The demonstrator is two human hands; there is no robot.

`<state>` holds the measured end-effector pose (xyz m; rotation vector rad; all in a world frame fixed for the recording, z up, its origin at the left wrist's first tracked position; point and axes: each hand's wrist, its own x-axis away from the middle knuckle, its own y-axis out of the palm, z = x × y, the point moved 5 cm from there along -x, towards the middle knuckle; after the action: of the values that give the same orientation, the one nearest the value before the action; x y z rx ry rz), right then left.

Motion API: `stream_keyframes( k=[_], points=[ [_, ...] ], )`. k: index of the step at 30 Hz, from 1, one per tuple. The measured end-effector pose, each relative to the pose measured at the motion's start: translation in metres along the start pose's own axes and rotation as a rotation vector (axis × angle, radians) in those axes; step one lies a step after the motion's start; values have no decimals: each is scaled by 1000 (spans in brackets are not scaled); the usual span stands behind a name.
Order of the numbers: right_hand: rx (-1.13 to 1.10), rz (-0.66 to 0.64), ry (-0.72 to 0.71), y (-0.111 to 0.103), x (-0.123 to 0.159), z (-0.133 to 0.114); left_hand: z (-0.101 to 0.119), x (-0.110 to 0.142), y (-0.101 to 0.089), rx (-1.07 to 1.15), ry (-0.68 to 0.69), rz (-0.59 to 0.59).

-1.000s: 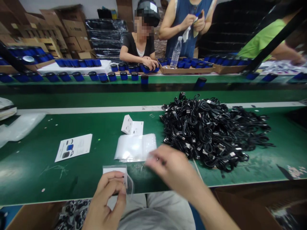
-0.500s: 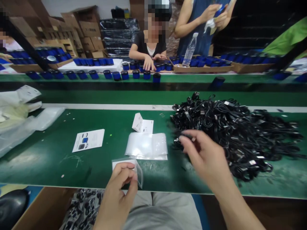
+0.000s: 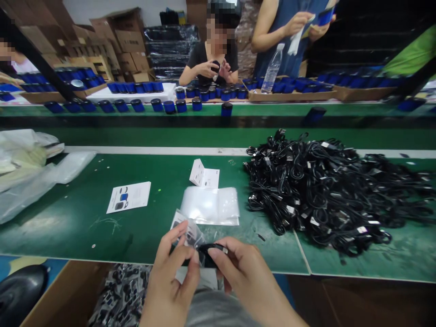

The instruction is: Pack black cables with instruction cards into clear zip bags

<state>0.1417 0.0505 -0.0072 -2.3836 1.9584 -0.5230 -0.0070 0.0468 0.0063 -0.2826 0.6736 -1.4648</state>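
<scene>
My left hand (image 3: pixel 172 279) pinches a small clear plastic bag (image 3: pixel 186 231) with a white card inside, at the near edge of the green table (image 3: pixel 153 229). My right hand (image 3: pixel 243 274) is closed on a coiled black cable (image 3: pixel 211 250), whose end meets the mouth of the bag. A stack of clear bags (image 3: pixel 211 205) lies just beyond my hands, with folded white cards (image 3: pixel 204 175) behind it. A large pile of coiled black cables (image 3: pixel 327 188) fills the table to the right.
A printed leaflet (image 3: pixel 128 197) lies to the left, and loose plastic wrapping (image 3: pixel 30 168) at the far left. Across the belt, people handle blue cylinders (image 3: pixel 136 105) lined in rows and cardboard trays (image 3: pixel 293 93). A water bottle (image 3: pixel 272 70) stands there.
My right hand reached into the cable pile, took one coiled cable and brought it back to the bag in my left hand. The bag is now tilted up.
</scene>
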Motion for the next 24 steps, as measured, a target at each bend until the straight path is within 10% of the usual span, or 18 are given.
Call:
stream_keyframes(
  k=[8,12,15,20,24],
  points=[
    [125,-95,-319,10,8,-18,7,6,-4,-40,78,-8],
    [518,237,-588,6,8,-24,12,9,0,-132,204,-68],
    [483,490,-538,1,2,-18,17,11,3,-118,219,-62],
    [138,0,-267,7,-10,-12,25,7,-5,-168,230,-72],
    [213,-171,-307,2,-3,-26,12,-12,-15,-88,-104,-233]
  ],
)
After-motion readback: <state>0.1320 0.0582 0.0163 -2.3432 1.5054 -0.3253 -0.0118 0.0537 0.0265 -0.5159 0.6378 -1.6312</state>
